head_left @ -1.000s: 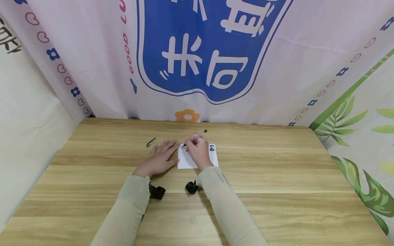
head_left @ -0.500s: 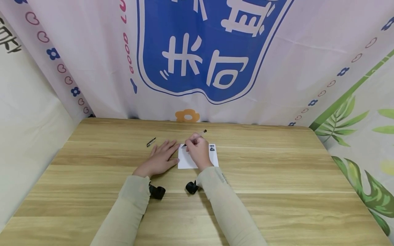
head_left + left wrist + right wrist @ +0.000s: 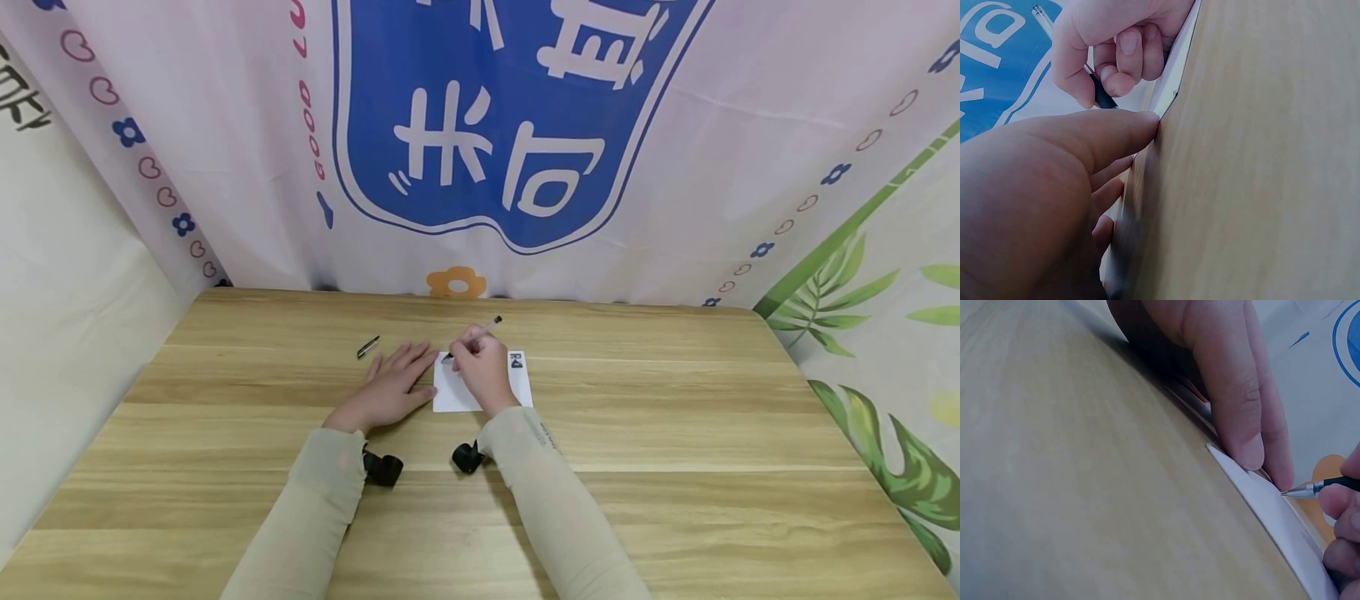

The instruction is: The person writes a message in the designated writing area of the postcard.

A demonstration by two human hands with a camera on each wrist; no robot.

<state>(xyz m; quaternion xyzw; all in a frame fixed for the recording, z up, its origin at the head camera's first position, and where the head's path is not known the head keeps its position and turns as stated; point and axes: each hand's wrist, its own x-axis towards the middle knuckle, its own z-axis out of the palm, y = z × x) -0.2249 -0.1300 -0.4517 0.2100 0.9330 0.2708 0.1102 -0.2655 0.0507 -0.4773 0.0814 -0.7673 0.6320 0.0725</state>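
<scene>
A small white paper card (image 3: 454, 393) lies on the wooden table, with a dark printed mark at its top right corner. My right hand (image 3: 483, 367) pinches a clear pen (image 3: 489, 327) with a black grip, its metal tip down at the card's upper left part. In the right wrist view the pen's tip (image 3: 1286, 493) shows right at the paper. My left hand (image 3: 390, 386) lies flat on the table, fingers spread, with thumb and fingertips at the card's left edge. The right hand covers the middle of the card in the head view.
A pen cap (image 3: 368, 347) lies on the table (image 3: 637, 433) beyond the left hand. Each wrist wears a black camera, one left (image 3: 384, 469) and one right (image 3: 468, 457). A printed curtain (image 3: 255, 167) hangs along the table's back edge.
The pen's upper end has shifted very slightly to the left as the right hand makes a small movement. The left hand, the card and the cap stay in place.
</scene>
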